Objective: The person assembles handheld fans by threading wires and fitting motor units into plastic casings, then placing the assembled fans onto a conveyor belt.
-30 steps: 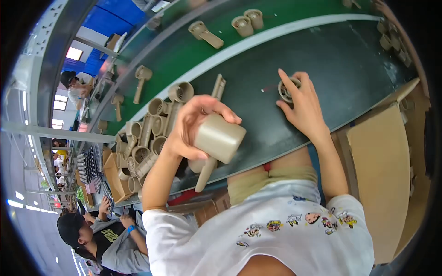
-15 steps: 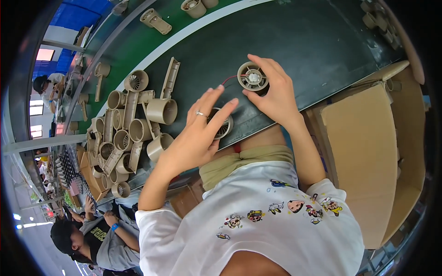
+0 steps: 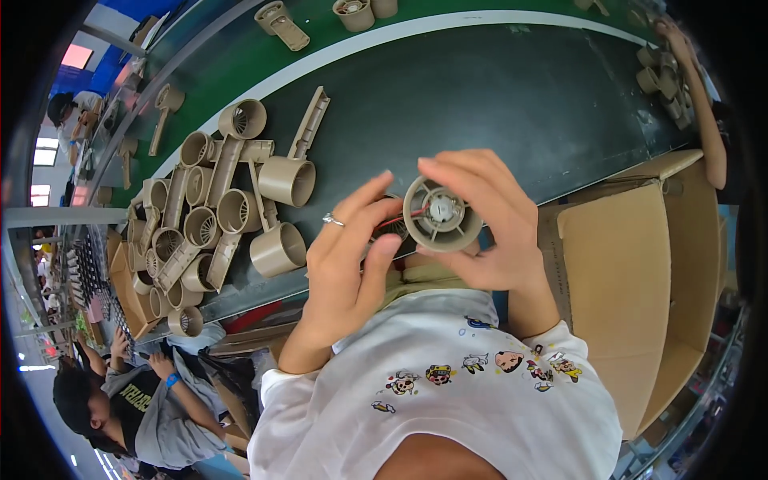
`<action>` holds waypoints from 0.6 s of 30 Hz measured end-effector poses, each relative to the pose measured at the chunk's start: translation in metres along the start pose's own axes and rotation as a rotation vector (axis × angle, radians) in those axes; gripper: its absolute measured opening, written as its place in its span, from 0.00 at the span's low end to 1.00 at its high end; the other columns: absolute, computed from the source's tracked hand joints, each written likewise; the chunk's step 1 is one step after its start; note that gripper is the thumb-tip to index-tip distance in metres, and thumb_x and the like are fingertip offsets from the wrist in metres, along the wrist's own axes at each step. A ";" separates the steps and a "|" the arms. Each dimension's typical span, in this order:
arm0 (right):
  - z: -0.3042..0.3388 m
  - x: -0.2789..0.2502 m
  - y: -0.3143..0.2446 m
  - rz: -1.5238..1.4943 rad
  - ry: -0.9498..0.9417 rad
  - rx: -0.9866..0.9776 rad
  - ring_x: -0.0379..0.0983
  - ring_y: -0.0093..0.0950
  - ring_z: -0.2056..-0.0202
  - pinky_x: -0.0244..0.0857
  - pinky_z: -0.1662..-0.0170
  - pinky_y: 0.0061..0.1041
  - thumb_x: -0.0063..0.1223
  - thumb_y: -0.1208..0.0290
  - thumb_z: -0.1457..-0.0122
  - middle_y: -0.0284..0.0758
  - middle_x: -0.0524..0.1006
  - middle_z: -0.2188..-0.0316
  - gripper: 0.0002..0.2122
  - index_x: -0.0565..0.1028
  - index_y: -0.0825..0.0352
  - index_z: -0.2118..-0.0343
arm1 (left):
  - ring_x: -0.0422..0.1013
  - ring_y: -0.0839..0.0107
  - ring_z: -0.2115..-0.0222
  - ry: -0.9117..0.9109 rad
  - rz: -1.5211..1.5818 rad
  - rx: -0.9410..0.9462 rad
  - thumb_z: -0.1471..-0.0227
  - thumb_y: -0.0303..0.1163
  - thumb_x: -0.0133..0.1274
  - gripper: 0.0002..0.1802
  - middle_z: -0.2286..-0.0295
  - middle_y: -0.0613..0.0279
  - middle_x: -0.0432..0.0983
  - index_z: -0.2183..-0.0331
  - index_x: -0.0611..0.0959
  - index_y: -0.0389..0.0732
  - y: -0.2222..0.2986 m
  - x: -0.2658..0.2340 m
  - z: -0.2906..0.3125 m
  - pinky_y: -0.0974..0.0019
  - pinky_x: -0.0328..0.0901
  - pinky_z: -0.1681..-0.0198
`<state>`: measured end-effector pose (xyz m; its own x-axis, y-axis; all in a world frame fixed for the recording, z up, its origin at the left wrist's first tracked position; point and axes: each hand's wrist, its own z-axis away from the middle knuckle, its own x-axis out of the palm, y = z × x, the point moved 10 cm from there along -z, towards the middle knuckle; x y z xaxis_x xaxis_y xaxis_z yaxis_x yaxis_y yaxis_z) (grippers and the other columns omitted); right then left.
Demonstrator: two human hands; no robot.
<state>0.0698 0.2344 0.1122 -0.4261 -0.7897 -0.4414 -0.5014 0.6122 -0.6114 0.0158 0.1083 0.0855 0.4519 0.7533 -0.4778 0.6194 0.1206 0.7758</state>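
My right hand [image 3: 500,220] is closed around a beige round fan housing [image 3: 445,238], raised off the table near its front edge. Spokes in the housing hold a pale motor [image 3: 442,210] at the centre. A thin red wire [image 3: 410,214] runs from it leftward, passing under the fingers of my left hand [image 3: 344,248]. That hand wears a ring, its fingers curved but apart. Behind them, partly hidden, a dark round part with a slatted grille [image 3: 389,230] shows between index finger and thumb; I cannot make out whether the fingers press on it.
To the left lie several beige fan bodies [image 3: 240,211] with handles, heaped on the dark table [image 3: 472,96]. A green belt [image 3: 204,88] beyond carries more parts. At right stands an open cardboard box [image 3: 616,280]. Another person [image 3: 160,412] sits at lower left; an arm [image 3: 704,112] reaches in at far right.
My right hand has picked the fan housing up off the table and brought it nearer, toward my left hand. My left fingers have curled in closer to the wire. The view has shifted slightly.
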 end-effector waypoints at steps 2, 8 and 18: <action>0.002 0.006 -0.004 -0.025 -0.012 -0.010 0.73 0.39 0.59 0.67 0.57 0.31 0.66 0.78 0.66 0.46 0.75 0.59 0.28 0.74 0.74 0.55 | 0.75 0.54 0.61 0.010 0.103 -0.058 0.46 0.24 0.50 0.08 0.54 0.39 0.73 0.65 0.79 0.28 -0.012 -0.001 0.008 0.63 0.68 0.56; 0.008 0.017 -0.015 -0.164 0.086 -0.088 0.76 0.37 0.69 0.71 0.66 0.25 0.58 0.79 0.71 0.54 0.75 0.61 0.22 0.76 0.74 0.64 | 0.76 0.66 0.62 0.008 0.882 -0.348 0.41 0.25 0.45 0.12 0.54 0.39 0.74 0.71 0.79 0.26 -0.038 0.000 0.037 0.64 0.71 0.57; 0.020 0.037 -0.011 -0.459 0.054 -0.048 0.77 0.36 0.69 0.71 0.66 0.26 0.64 0.82 0.71 0.52 0.76 0.62 0.16 0.81 0.66 0.72 | 0.76 0.53 0.59 -0.017 1.013 -0.397 0.40 0.32 0.47 0.19 0.57 0.31 0.73 0.75 0.78 0.24 -0.041 -0.005 0.062 0.56 0.72 0.55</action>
<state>0.0745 0.1975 0.0892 -0.1903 -0.9770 -0.0967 -0.6813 0.2023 -0.7035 0.0284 0.0596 0.0302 0.6463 0.6119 0.4559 -0.2967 -0.3489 0.8889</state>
